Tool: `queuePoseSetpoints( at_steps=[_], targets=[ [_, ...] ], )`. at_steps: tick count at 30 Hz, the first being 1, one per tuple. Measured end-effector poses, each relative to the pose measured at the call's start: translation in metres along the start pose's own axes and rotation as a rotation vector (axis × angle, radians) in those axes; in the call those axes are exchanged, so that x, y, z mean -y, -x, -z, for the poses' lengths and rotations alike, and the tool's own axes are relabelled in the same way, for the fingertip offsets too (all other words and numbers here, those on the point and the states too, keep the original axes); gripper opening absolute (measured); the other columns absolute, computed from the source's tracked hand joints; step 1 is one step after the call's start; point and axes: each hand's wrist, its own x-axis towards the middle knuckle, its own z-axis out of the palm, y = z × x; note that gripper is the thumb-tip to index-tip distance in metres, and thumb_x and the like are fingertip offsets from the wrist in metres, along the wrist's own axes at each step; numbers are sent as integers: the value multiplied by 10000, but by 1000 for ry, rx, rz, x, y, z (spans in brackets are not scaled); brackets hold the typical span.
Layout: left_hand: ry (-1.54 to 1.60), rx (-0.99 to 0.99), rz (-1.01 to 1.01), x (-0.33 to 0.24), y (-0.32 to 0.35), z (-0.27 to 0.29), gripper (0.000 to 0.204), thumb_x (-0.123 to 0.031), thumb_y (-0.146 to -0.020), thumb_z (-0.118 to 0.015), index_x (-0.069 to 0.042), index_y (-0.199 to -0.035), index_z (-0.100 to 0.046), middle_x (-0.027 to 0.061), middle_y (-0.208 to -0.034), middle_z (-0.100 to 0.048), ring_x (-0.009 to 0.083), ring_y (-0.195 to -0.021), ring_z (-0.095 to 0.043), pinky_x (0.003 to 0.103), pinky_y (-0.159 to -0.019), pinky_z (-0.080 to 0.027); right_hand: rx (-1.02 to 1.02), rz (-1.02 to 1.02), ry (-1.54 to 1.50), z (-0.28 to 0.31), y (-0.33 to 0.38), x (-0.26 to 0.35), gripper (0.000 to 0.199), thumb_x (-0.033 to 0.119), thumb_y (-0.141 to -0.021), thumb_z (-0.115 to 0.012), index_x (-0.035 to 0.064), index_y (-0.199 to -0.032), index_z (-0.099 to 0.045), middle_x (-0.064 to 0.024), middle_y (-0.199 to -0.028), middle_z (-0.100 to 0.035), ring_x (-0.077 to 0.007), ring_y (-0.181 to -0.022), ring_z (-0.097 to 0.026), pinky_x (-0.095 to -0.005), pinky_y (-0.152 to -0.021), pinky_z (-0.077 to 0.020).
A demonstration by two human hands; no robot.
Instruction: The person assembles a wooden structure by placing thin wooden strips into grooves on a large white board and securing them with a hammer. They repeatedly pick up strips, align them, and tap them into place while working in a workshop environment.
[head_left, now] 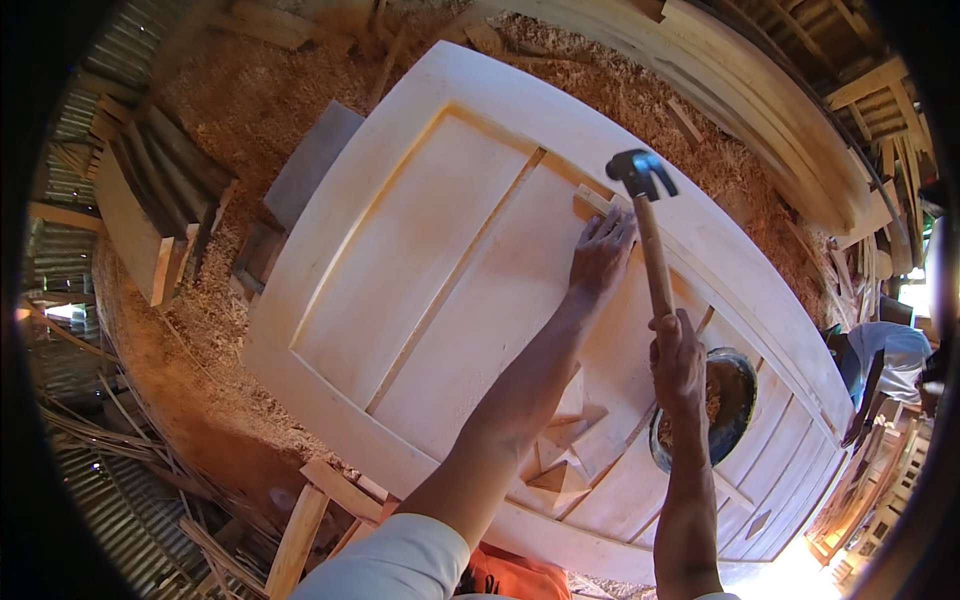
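A pale white, short cloth sleeve [395, 560] with a plain hem covers the upper left arm at the frame's bottom, left of centre; the left forearm [510, 420] and left hand [603, 250] are bare. The right hand [678, 362] and slim right forearm [688, 490] are bare too, above what may be another white sleeve edge [718, 597].
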Motion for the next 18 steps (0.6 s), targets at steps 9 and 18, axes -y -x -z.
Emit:
queuePoseSetpoints(
  at_steps=[9, 18],
  targets=[
    [-5, -31, -10, -2, -3, -1, 399, -167, -961, -629, -101, -1355, -645, 111, -1470, -619, 246, -1321, -618, 440, -1116, -496, -10, 53, 53, -13, -32, 16, 467, 380, -1142, -347, 10, -1019, -605, -226, -741, -621, -432, -753, -666, -491, -698, -502],
    [-27, -68, -94, 4, 0, -6, 456, -183, -975, -619, -89, -1421, -619, 83, -1435, -650, 236, -1349, -596, 434, -1109, -495, -25, 131, 170, -24, -51, 37, 434, 373, -1133, -405, 11, -991, -599, -256, -820, -642, -453, -751, -663, -526, -682, -493]
  ],
)
